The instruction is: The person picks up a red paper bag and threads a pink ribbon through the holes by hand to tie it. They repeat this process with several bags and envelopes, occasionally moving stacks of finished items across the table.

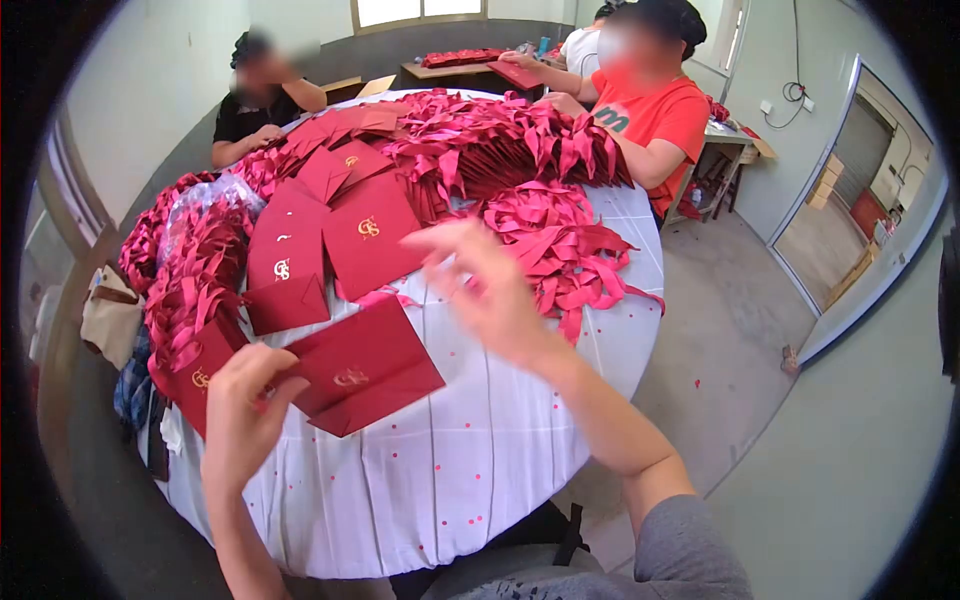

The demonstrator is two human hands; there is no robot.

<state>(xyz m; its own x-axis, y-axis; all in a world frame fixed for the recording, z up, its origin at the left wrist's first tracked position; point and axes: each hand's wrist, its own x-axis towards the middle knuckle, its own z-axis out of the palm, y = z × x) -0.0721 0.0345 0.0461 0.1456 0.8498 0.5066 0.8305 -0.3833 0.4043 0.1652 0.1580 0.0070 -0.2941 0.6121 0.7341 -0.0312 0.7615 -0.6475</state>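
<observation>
A dark red paper bag (365, 372) with a gold logo is tilted above the near part of the table. My left hand (248, 395) pinches its left edge between thumb and fingers. My right hand (478, 275) is raised beyond the bag's upper right side, a little blurred, with its fingers apart and nothing visible in them. Behind that hand lies a loose heap of pink-red ribbons (575, 250). More flat red bags (372, 235) with gold logos overlap on the table just past the held one.
A round table (480, 500) has a white cloth dotted with small red spots. Bags with ribbon handles are packed along its left side (190, 290) and far side (500, 140). Clear plastic (212, 200) rests on the left row. People sit at the far left and far right.
</observation>
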